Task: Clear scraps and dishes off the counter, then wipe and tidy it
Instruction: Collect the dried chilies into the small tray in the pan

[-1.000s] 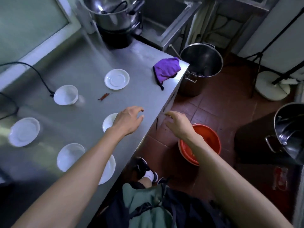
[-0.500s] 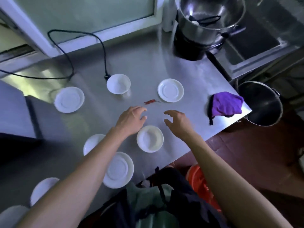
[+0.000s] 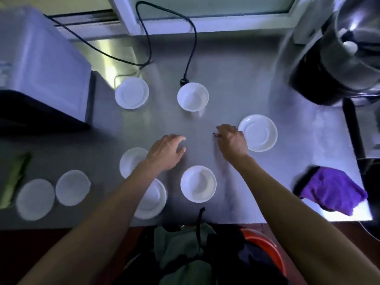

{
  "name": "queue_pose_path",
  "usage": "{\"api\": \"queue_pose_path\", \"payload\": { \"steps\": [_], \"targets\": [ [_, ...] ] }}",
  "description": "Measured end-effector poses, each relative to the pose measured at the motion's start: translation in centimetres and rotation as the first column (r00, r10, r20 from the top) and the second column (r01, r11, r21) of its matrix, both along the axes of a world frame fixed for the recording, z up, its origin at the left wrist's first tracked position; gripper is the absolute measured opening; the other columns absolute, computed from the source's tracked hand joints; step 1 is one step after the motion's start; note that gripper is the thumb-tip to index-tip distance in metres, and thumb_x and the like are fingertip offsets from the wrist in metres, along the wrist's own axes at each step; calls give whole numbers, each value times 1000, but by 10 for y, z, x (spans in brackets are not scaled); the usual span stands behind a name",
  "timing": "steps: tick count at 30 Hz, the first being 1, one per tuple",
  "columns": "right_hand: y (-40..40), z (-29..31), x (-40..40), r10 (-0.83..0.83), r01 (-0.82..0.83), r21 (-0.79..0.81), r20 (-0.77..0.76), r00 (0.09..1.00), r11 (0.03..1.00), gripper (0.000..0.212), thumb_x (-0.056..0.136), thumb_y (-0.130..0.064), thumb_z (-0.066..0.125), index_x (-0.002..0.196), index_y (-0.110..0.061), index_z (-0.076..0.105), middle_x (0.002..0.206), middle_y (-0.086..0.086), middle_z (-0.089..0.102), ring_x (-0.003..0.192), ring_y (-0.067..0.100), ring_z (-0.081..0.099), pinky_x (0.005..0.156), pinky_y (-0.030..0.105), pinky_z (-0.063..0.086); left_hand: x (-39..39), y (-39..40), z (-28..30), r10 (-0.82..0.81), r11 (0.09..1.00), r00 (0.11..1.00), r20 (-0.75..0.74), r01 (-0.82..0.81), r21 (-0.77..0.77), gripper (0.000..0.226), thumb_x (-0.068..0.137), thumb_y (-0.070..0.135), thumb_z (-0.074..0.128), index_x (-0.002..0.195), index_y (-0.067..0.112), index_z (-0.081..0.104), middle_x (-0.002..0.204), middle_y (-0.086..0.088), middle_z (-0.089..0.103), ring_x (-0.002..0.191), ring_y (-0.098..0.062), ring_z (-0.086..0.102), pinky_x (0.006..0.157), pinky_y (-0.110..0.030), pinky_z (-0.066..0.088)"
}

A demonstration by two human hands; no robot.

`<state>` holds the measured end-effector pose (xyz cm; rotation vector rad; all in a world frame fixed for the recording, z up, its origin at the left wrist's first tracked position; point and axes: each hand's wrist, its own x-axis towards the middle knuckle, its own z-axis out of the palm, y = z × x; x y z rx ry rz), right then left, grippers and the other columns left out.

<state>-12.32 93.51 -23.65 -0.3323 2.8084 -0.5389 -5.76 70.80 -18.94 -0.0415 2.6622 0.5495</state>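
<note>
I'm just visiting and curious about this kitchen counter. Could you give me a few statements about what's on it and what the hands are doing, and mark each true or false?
1. The right hand is at a small red chilli scrap on the steel counter. True.
2. The crumpled purple cloth lies at the counter's left end. False: it lies at the right end, near the front edge.
3. The left hand grips a white bowl. False: its fingers are relaxed and hold nothing.
4. A black power cable ends just behind the white bowl at the back. True.
5. The orange plastic bucket stands on the counter. False: it is below the counter's front edge.
</note>
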Motion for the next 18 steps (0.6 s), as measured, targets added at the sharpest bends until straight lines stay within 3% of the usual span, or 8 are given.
{"api": "queue_pose_path", "payload": {
  "steps": [3, 8, 14, 18],
  "targets": [
    [5, -11, -11, 44, -44, 57, 6, 999, 997, 23, 100, -19, 47, 109, -12, 67, 118, 8, 63, 111, 33, 53, 90, 40, 37, 2, 8, -3, 58, 998, 998, 18, -58, -4, 43, 99, 32, 51, 140, 19, 51, 141, -3, 55, 128, -28, 49, 105, -41, 41],
    [11, -23, -18, 161, -164, 147, 30, 987, 976, 33, 106, -30, 41, 107, -11, 68, 109, 11, 61, 106, 33, 54, 93, 42, 39, 10, 16, -10, 149, 989, 988, 39, -148, -7, 43, 101, 33, 47, 142, 21, 48, 145, 0, 51, 131, -25, 45, 108, -40, 37],
    [0, -23, -24, 214, -235, 190, 124, 969, 953, 22, 96, -8, 47, 114, -9, 59, 117, 12, 57, 111, 34, 54, 92, 42, 41, 27, 16, -13, 219, 975, 974, 55, -218, -30, 43, 101, 37, 47, 143, 25, 47, 147, 5, 48, 134, -20, 43, 110, -41, 37],
    [-11, -17, -27, 262, -296, 181, 190, 946, 938, 19, 96, -9, 47, 113, -9, 54, 118, 11, 57, 112, 33, 56, 93, 40, 43, 35, 12, -12, 273, 962, 961, 42, -272, -27, 42, 101, 39, 48, 141, 28, 47, 147, 6, 49, 134, -18, 43, 109, -40, 38]
  ]
}}
